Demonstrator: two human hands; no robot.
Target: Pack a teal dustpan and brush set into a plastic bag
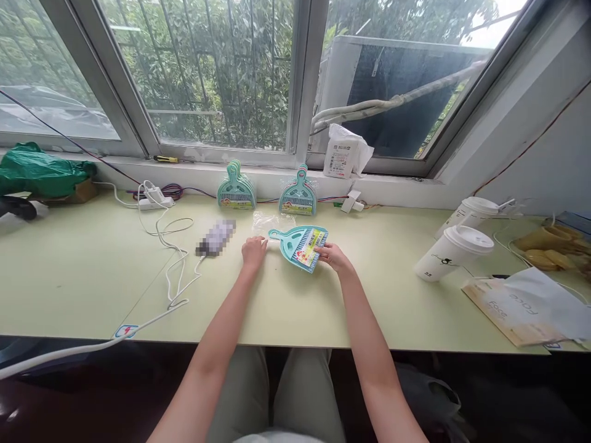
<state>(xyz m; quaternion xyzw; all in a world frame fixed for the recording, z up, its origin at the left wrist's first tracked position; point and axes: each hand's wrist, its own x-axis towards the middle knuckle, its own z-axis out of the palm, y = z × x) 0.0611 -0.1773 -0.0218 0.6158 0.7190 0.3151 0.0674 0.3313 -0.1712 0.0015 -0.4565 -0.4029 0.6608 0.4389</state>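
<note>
A mint-green mini dustpan and brush set with a printed label lies tilted over the table, its handle pointing left. My right hand is closed on the wide right edge, with fingers on the label side. To the left of the handle, my left hand is closed near the tabletop. Something whitish shows between its fingers and the dustpan; what it is cannot be made out. Just behind, a crumpled clear plastic wrapper lies on the table. Two stacks of similar dustpans, a left stack and a right stack, lean against the sill.
A phone-like blurred object and white cables lie left on the pale table. A power strip is behind them. Two white cups and a paper bag stand right. A tissue pack rests on the sill.
</note>
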